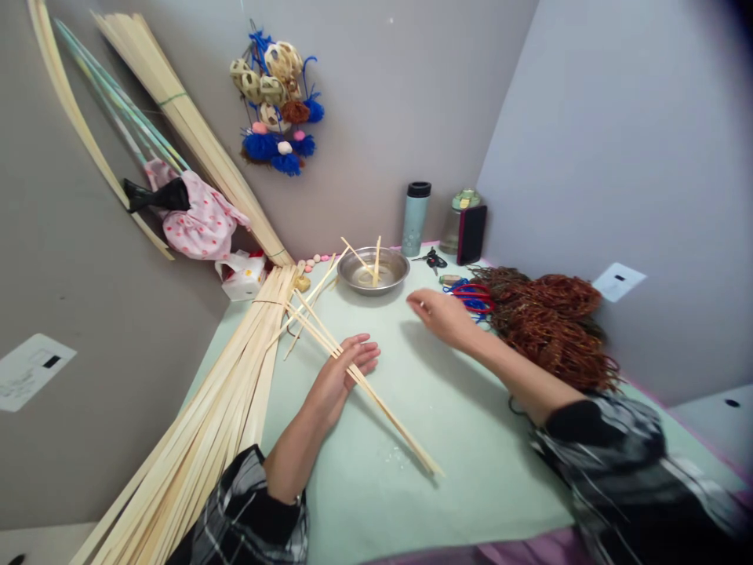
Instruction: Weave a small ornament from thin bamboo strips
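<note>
A few thin bamboo strips (395, 420) run slantwise across my left hand (338, 377), held at the base of its fingers. The fingers of that hand point right, fairly straight and close together. The strips' lower ends slope toward the table's near side. My right hand (438, 314) hovers over the table with fingers curled in and tips together; whether anything thin is between them I cannot make out. Behind the hands stands a metal bowl (373, 289) with short strips (377, 259) poking out. More loose strips (311, 302) lie left of the bowl.
A large bundle of flat bamboo strips (235, 384) covers the left side. Brown cord (553, 329), red-handled scissors (474, 298) and blue string (479, 316) lie right. A tumbler (416, 220), keys (434, 259), a phone (472, 235) and a bottle (451, 231) line the back. Woven balls (274, 86) hang on the wall.
</note>
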Action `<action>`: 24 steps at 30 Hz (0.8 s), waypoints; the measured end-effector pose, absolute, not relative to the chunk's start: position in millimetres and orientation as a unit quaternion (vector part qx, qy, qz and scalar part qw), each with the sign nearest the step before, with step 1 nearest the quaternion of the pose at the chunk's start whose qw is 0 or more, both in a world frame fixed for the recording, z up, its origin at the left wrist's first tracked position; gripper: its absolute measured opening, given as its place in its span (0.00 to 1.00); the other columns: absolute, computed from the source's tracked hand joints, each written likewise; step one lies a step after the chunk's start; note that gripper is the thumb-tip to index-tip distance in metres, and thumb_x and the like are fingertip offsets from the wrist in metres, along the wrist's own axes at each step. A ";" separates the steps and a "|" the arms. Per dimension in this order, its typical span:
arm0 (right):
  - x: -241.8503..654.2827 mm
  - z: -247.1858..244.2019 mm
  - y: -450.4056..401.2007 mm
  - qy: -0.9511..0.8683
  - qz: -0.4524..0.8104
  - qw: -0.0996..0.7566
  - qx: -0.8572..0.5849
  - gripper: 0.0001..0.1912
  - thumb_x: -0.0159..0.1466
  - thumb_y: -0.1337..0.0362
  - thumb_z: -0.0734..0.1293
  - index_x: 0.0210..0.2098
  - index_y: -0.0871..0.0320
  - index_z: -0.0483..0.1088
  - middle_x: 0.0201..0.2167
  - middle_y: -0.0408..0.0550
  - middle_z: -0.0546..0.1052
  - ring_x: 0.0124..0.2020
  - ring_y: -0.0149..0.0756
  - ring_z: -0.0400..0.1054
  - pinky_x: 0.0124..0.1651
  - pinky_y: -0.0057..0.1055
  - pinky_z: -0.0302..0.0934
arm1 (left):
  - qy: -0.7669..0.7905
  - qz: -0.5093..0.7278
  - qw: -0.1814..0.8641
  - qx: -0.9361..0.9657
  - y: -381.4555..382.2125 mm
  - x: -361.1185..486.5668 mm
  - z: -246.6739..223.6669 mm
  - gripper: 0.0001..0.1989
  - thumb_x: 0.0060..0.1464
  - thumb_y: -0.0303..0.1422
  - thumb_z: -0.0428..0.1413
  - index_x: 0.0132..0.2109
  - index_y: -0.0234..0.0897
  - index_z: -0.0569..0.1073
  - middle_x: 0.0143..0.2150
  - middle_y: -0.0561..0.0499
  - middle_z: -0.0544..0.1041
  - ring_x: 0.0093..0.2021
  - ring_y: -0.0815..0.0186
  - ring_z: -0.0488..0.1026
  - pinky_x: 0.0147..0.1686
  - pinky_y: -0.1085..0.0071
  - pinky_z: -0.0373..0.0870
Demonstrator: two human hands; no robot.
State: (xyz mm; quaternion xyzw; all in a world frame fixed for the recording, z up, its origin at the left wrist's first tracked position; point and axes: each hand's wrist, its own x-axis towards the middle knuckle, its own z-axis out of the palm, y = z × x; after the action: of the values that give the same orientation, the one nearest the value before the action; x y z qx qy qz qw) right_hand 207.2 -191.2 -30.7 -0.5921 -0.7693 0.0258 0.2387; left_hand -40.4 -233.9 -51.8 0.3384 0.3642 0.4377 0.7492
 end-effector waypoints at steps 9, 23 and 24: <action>127.0 -37.4 -253.9 -0.601 0.633 0.288 -0.394 0.21 0.56 0.48 0.74 0.26 0.60 0.70 0.20 0.37 0.69 0.19 0.23 0.56 0.22 0.23 0.49 | 0.367 0.406 0.740 0.392 -236.1 -35.9 -58.7 0.25 0.56 0.49 0.60 0.53 0.36 0.75 0.52 0.40 0.78 0.49 0.58 0.76 0.45 0.66 0.73; 145.1 -35.7 -243.6 -0.540 0.550 0.413 -0.485 0.20 0.52 0.50 0.76 0.26 0.61 0.70 0.18 0.38 0.69 0.18 0.23 0.56 0.22 0.24 0.50 | 0.372 0.460 0.702 0.397 -230.5 -39.7 -57.3 0.16 0.49 0.41 0.67 0.37 0.35 0.72 0.35 0.50 0.77 0.35 0.66 0.77 0.42 0.67 0.76; 147.4 -35.3 -242.3 -0.532 0.545 0.424 -0.489 0.20 0.52 0.50 0.76 0.27 0.61 0.70 0.19 0.38 0.70 0.18 0.23 0.56 0.22 0.25 0.50 | 0.374 0.463 0.698 0.397 -230.2 -40.0 -58.0 0.16 0.50 0.42 0.66 0.39 0.36 0.72 0.35 0.50 0.78 0.35 0.66 0.77 0.42 0.67 0.76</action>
State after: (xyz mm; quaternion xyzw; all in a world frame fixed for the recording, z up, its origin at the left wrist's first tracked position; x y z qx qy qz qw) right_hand 147.4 -242.3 -35.3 -0.4892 -0.5324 0.5451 0.4242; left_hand -40.0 -230.2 -58.0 0.3974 0.3744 0.4629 0.6983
